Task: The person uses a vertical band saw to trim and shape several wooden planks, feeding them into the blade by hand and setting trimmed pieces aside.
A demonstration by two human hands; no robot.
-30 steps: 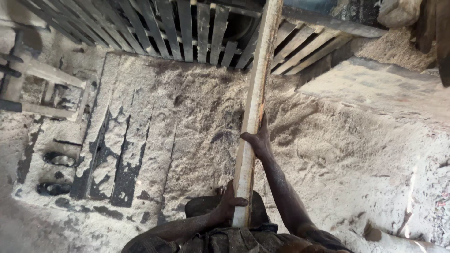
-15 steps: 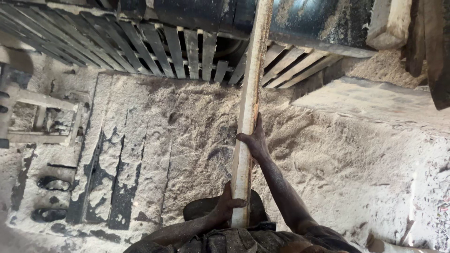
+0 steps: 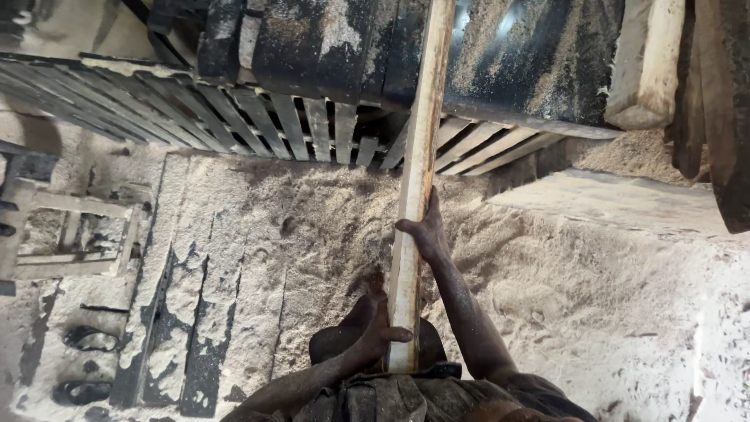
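Two bare hands grip one long pale wooden plank [image 3: 414, 187] that runs straight away from the person, from near the body up to the dark machine housing [image 3: 500, 55] at the top of the view. The right hand [image 3: 426, 230] sits farther along the plank, on its right edge, with the fingers wrapped over the top face and clenched on the wood. The left hand [image 3: 379, 328] holds the near end from the left side, its fingers curled around the plank's edge and the thumb lying across the face. Both forearms are dusted with sawdust. Below the plank lies a floor [image 3: 547, 312] thick with pale sawdust, heaped higher on the right. A row of dark slanted slats [image 3: 258, 117] crosses the upper part of the view under the housing. At the left edge stands a small wooden frame [image 3: 70, 234], and two dark sandals [image 3: 86, 363] lie in the dust near the lower left corner. A thick pale timber block [image 3: 644, 62] rests at the upper right beside a dark board [image 3: 723, 109].
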